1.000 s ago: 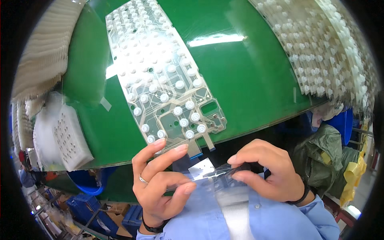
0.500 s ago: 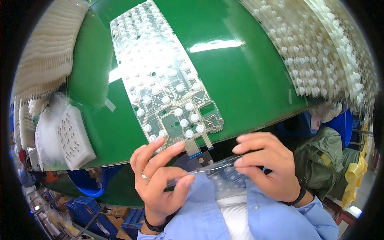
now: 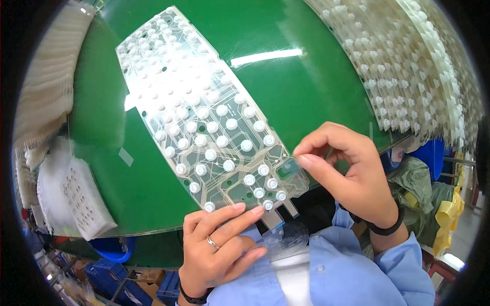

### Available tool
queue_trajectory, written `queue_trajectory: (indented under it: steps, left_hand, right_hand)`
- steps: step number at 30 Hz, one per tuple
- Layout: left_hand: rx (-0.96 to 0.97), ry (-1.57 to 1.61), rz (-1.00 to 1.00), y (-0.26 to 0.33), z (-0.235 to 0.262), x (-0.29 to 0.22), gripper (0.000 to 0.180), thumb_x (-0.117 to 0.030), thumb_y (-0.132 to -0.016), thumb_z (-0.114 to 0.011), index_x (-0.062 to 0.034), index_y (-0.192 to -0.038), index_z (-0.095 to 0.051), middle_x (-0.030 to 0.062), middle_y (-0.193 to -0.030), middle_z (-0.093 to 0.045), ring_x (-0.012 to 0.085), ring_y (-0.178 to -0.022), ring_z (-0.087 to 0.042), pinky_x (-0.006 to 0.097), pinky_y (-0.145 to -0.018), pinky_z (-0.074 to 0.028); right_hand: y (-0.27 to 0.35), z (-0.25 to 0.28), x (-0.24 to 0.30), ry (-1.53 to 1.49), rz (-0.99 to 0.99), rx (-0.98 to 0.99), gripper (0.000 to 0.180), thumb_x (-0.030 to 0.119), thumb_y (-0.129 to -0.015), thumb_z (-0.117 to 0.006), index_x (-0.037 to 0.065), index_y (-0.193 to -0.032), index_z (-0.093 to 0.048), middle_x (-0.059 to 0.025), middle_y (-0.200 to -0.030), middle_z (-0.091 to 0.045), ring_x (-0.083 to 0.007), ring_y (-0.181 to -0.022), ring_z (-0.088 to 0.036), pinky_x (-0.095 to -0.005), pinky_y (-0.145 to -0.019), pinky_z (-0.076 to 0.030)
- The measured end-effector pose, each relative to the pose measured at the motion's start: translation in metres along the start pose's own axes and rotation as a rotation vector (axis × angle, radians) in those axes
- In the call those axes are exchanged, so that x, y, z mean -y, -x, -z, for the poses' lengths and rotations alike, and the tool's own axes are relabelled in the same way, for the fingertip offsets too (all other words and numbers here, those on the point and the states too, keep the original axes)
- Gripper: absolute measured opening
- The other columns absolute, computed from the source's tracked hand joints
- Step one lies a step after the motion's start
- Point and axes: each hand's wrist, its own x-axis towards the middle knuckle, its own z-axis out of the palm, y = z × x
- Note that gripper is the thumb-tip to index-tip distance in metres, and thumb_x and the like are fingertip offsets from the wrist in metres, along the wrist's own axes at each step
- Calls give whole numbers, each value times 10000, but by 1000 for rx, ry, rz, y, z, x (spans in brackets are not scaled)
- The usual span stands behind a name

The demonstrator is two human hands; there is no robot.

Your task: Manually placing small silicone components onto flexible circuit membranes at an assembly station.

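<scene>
A translucent keypad membrane sheet (image 3: 219, 153) with white rubber domes and printed silver traces lies slantwise on the green tabletop. Its short connector tails (image 3: 279, 211) reach over the near edge. Two fingers of my left hand (image 3: 219, 250) press on the sheet's near end. The left thumb and index finger are pinched together at a clear plastic film (image 3: 288, 237) with small round spots. My right hand (image 3: 352, 178) is closed in a pinch at the sheet's right edge, beside a small clear window; what sits between its fingertips is too small to make out.
Stacked membrane sheets (image 3: 403, 66) stand at the right. More pale sheets (image 3: 48, 81) are piled at the left, near a bagged white stack with holes (image 3: 87, 196). Below the table edge are a blue bin (image 3: 115, 249) and blue crates (image 3: 104, 278). Green plastic bags (image 3: 413, 183) hang at right.
My right hand has left the clear film and moved up to the sheet's right edge. The membrane's near end has shifted right and closer. My left hand has moved slightly down and right.
</scene>
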Motion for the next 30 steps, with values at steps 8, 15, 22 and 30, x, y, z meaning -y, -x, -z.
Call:
queue_trajectory:
  steps: [8, 15, 22, 30]
  left_hand:
    - [-3, -31, -24, 3, -2, 5, 253, -329, -764, -764, -187, -668, -578, -31, -1198, -695, 159, -1121, -602, 288, -839, -380]
    - [-16, -40, -38, 5, -5, 7, 249, -348, -761, -758, -194, -670, -584, -29, -1185, -699, 169, -1125, -591, 307, -834, -369]
    - [-16, -47, -16, 4, -4, 5, 262, -345, -766, -759, -201, -660, -568, -44, -1192, -696, 146, -1125, -595, 284, -842, -372]
    - [-13, -41, -21, 5, -5, 6, 255, -362, -759, -756, -198, -661, -587, -39, -1181, -700, 158, -1125, -589, 302, -835, -368]
  right_hand:
    - [-15, -12, -1, 167, -4, 2, 48, 42, -833, -671, 11, -867, -658, -71, -743, -598, -127, -530, -495, -265, -493, -379]
    - [-13, -13, 0, 136, -31, -4, 30, -9, -833, -669, -5, -863, -672, 5, -760, -562, -33, -599, -417, -202, -534, -317]
    - [-14, -13, 0, 142, -43, -3, 39, -13, -830, -667, -6, -868, -673, 3, -758, -562, -35, -597, -414, -204, -533, -316]
    - [-14, -16, 0, 161, -20, -28, 43, -22, -824, -676, -9, -865, -668, 6, -759, -554, -29, -597, -401, -198, -526, -305]
